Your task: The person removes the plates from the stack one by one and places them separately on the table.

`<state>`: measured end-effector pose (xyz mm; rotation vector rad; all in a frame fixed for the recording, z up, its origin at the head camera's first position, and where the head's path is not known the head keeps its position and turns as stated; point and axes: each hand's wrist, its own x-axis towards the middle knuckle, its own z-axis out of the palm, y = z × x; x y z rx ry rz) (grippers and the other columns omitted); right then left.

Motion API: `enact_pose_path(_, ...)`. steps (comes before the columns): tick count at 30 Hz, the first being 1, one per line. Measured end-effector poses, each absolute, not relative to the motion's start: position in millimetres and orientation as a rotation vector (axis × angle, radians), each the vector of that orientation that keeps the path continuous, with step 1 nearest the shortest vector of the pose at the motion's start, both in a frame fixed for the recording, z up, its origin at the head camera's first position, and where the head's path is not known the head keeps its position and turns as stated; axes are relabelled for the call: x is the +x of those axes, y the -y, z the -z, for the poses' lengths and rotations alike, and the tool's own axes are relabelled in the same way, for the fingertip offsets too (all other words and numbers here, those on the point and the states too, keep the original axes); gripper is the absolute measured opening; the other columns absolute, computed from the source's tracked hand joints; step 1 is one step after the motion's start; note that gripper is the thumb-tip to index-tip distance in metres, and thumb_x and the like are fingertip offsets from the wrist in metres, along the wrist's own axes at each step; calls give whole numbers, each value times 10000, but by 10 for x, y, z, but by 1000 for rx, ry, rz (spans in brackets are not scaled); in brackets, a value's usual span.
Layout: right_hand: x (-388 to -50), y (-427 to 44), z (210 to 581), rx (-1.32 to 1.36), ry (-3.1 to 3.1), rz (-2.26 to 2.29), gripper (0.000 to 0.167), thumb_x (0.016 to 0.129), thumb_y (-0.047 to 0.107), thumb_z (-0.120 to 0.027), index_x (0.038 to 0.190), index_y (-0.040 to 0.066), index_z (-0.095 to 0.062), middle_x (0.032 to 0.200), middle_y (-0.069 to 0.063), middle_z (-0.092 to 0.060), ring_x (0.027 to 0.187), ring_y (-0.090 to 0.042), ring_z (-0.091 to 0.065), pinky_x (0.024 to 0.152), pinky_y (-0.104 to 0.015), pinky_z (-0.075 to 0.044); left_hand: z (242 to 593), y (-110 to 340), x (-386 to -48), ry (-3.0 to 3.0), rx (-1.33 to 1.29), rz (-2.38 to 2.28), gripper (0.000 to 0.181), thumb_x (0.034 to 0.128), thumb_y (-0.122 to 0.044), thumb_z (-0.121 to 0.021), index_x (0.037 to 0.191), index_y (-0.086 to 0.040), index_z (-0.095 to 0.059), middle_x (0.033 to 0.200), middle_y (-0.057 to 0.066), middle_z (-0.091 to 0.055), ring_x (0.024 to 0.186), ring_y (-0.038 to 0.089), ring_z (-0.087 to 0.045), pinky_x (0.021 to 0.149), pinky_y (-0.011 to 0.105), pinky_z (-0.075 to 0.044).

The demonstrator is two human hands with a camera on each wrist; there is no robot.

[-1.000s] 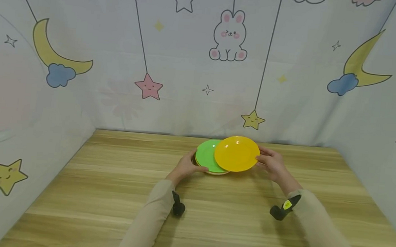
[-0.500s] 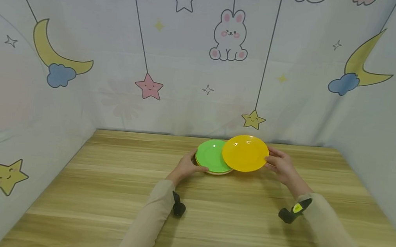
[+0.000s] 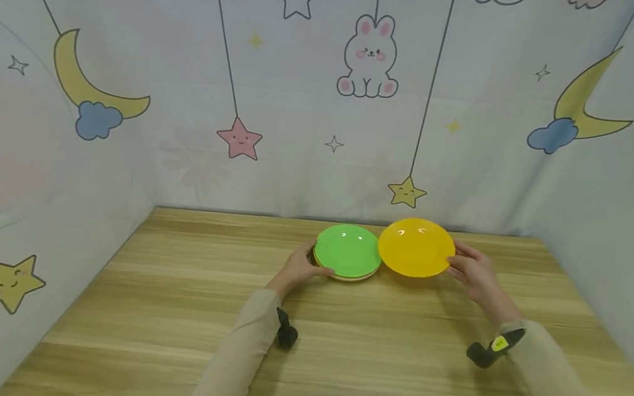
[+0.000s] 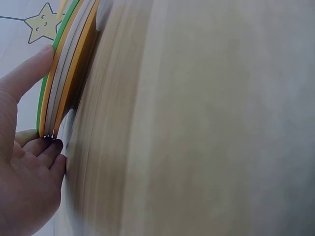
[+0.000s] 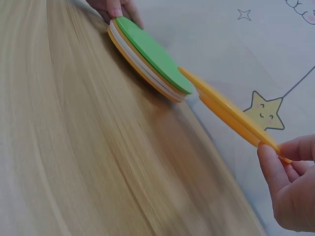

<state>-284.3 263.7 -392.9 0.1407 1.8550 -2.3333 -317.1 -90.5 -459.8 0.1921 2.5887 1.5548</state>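
A green plate point(image 3: 348, 251) tops a stack of several plates near the table's back edge; orange and white rims show beneath it in the left wrist view. The left hand point(image 3: 295, 268) grips the stack's left side, thumb on the near rim and fingers at the far side and below. To the right, the right hand point(image 3: 477, 275) pinches the right rim of a yellow-orange plate point(image 3: 417, 247). In the right wrist view that orange plate point(image 5: 231, 110) hangs above the table, tilted, its far edge close to the green plate point(image 5: 152, 51).
The wooden table point(image 3: 360, 353) runs up to a pale cloth backdrop point(image 3: 297, 96) printed with stars, moons and a rabbit. More cloth stands at the left and right sides. Each wrist wears a small black device, the left one point(image 3: 285, 332) and the right one point(image 3: 487, 351).
The right hand has carried the yellow-orange plate to the right, off the green plate, which now shows almost whole. The left hand and the stack have stayed in place.
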Motion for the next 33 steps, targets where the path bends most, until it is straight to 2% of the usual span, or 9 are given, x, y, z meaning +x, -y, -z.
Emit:
enact_pose_path(9, -2790, -2757, 3931, 198, -1789, 2387, 668, 886, -76, -471, 1435, -2, -97, 836, 131, -636, 717, -57, -642, 649, -186, -538, 4600, 910, -3170, -2576, 205, -1567, 967, 685, -283, -798, 1430, -38, -232, 1471, 122, -251, 1358, 265, -196, 1110, 397, -179)
enact_pose_path(18, -2764, -2831, 3991, 224, -1751, 2420, 692, 872, -92, -491, 1432, 11, -100, 830, 125, -655, 710, -75, -650, 655, -207, -542, 4605, 909, -3175, -2582, 207, -1562, 963, 684, -281, -799, 1431, -48, -237, 1470, 116, -255, 1357, 263, -202, 1110, 395, -183)
enact_pose_path(26, -2782, -2846, 4115, 188, -1810, 2420, 662, 866, -119, -463, 1410, -72, -87, 814, 123, -648, 682, -58, -632, 643, -195, -542, 4586, 902, -3163, -2588, 191, -1557, 954, 686, -287, -797, 1430, -61, -245, 1469, 110, -261, 1358, 266, -199, 1111, 404, -176)
enact_pose_path(33, -2790, -2840, 4181, 239, -1779, 2437, 680, 856, -116, -475, 1417, -58, -95, 799, 118, -649, 672, -57, -626, 608, -185, -539, 4598, 901, -3167, -2591, 181, -1552, 953, 684, -292, -798, 1430, -65, -250, 1468, 107, -265, 1358, 264, -199, 1110, 404, -178)
